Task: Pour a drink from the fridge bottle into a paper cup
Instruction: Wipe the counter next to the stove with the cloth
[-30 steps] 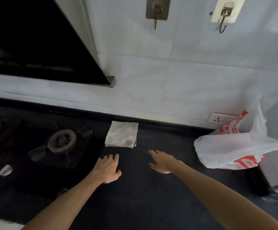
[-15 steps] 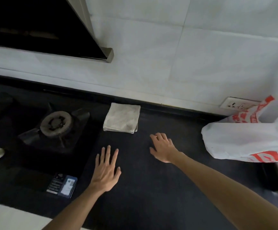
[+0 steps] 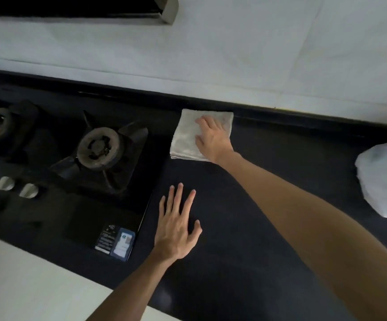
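Note:
No bottle or paper cup is in view. My right hand (image 3: 213, 137) lies on a folded white cloth (image 3: 185, 135) at the back of the dark countertop (image 3: 245, 216), fingers spread over its right half; whether it grips the cloth is unclear. My left hand (image 3: 176, 225) rests flat on the countertop nearer to me, fingers apart, holding nothing.
A black gas hob (image 3: 100, 147) with two burners and two knobs (image 3: 16, 186) fills the left. A white plastic bag (image 3: 384, 179) sits at the right edge. White tiled wall (image 3: 211, 54) runs behind; a range hood (image 3: 164, 10) hangs top left.
My right hand has moved forward from the bare countertop onto the folded cloth. My left hand stays flat on the counter. The view has tilted further down.

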Demonstrator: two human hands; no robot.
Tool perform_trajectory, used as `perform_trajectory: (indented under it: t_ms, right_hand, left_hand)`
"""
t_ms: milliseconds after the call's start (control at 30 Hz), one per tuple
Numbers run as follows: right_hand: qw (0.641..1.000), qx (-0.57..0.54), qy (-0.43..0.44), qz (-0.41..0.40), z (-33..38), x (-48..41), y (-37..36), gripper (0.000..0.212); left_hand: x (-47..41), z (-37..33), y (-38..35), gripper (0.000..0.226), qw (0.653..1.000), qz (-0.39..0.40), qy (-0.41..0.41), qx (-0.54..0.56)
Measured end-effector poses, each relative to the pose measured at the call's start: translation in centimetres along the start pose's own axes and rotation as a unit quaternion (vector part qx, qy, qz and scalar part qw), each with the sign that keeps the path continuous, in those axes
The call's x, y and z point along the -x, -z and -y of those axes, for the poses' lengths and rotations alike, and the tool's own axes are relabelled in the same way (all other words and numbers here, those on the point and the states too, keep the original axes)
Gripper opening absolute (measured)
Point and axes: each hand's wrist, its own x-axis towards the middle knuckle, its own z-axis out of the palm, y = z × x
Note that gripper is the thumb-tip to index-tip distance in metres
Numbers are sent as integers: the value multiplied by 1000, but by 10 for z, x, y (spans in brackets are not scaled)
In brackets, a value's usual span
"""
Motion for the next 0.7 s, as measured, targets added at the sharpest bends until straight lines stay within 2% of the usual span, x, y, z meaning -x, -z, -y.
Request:
perform_trajectory:
  t_ms: [67, 200, 367, 533, 700]
  right_hand:
    - [999, 31, 8, 38, 6, -18, -15, 54]
    - [981, 161, 14, 104, 2, -23, -42, 60]
    - [974, 189, -10, 123, -12, -5, -33, 62]
    - [969, 196, -85, 122, -64, 66, 0, 63]
    - [961, 198, -150, 119, -108, 200, 37, 66]
  left_hand:
    - [0, 2, -1, 79, 1000, -1, -1, -2]
    - [0, 4, -4, 79, 1000, -4, -5, -6]
    - [0, 6, -7, 79, 1000, -4, -9, -14]
    - [0, 6, -10, 79, 1000, -10, -7, -21]
    - [1, 7, -10, 76, 999, -16, -16, -23]
